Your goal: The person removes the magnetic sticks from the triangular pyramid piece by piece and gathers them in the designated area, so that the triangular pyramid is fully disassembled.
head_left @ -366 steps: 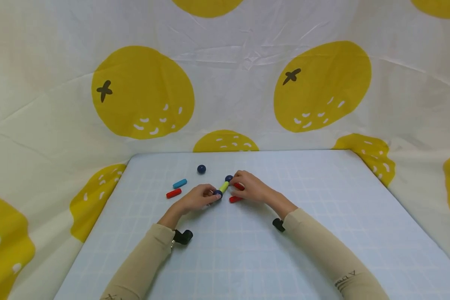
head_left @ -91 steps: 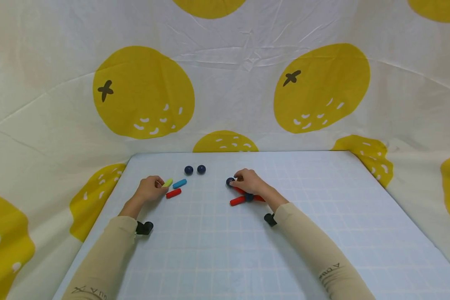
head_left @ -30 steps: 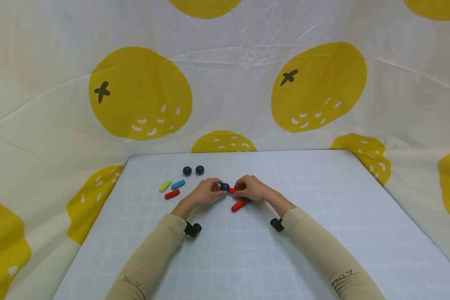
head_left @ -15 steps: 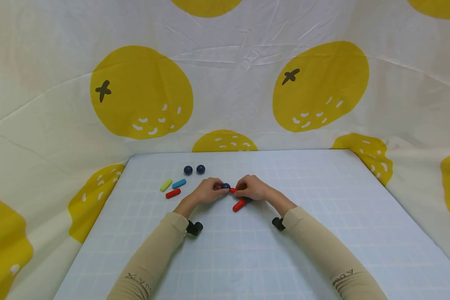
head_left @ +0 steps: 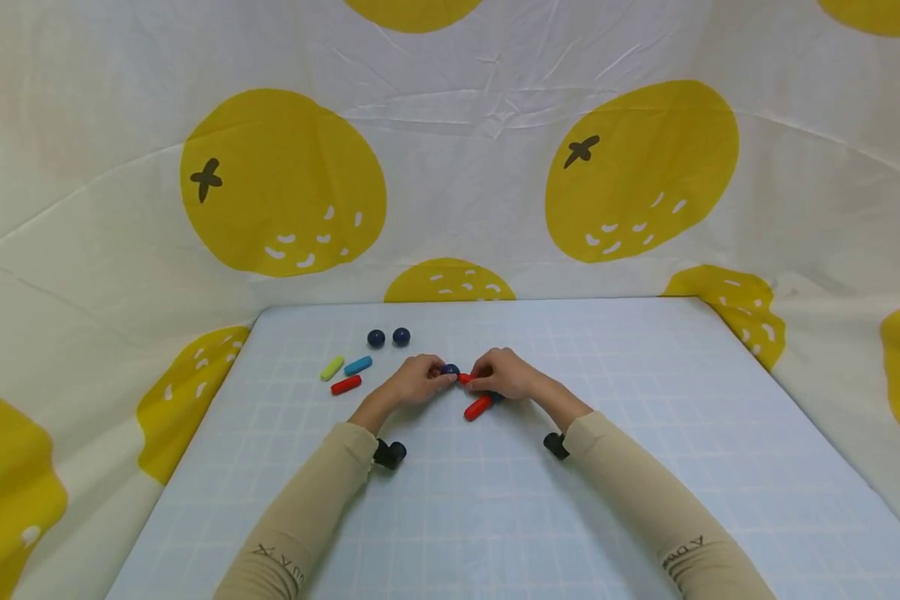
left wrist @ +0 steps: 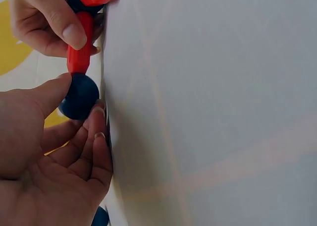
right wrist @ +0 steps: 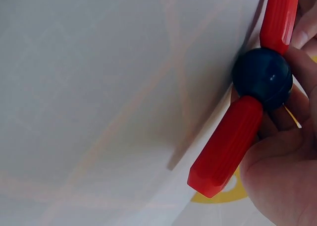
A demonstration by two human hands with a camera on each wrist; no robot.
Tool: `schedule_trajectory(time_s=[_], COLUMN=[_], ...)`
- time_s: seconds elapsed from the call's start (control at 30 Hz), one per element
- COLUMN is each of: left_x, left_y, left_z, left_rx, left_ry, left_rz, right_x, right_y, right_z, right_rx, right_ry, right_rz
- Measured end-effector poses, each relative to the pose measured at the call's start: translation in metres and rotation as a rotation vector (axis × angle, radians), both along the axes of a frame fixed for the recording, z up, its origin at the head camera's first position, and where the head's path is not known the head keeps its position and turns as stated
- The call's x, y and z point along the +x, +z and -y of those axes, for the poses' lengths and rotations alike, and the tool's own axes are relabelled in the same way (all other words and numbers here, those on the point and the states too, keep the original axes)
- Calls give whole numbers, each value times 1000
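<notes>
My left hand [head_left: 417,380] holds a dark blue ball [left wrist: 80,98] between thumb and fingers. A red rod [left wrist: 79,45] meets that ball, and my right hand [head_left: 504,375] pinches the rod. At the rod's other end sits a second dark blue ball [right wrist: 262,78], close against the right hand's fingers. From this ball another red rod [right wrist: 227,146] sticks out at an angle, its far end free. In the head view the right hand hides much of the joined piece, so whether more rods join it I cannot tell.
Loose on the checked white tabletop [head_left: 450,517], to the left, lie a yellow-green rod [head_left: 332,368], a light blue rod [head_left: 358,365] and a red rod [head_left: 346,385]. Behind them are two dark blue balls [head_left: 376,338]. A patterned cloth [head_left: 465,167] hangs at the back.
The yellow-green rod, earlier between two balls at the middle, now lies at left; one ball joined the other at the back. My left hand moved right onto the ball. Little changed this last second.
</notes>
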State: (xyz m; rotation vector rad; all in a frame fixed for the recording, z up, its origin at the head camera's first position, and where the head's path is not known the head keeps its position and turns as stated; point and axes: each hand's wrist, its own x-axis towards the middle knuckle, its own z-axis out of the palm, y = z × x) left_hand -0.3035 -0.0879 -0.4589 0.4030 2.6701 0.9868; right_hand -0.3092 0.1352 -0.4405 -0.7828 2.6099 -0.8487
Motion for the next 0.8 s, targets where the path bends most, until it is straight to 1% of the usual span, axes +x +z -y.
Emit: schedule_trajectory(time_s=[0.07, 0.17, 0.3, 0.6, 0.8], left_x=[-1, -1, 1, 2, 5], left_y=[0, 0, 0, -3, -3], left_z=[0, 0, 0, -2, 0], left_rx=[-12, -23, -15, 3, 23], left_ry=[9, 43, 72, 90, 78], left_rz=[-12, -22, -15, -12, -24], right_x=[0, 0, -1, -2, -1], right_y=[1, 1, -1, -5, -4], right_z=[0, 0, -1, -2, -2], right_rx=[3, 0, -2, -7, -6], right_ry=[8, 14, 11, 0, 2], right_rz=[-9, -12, -11, 1, -10])
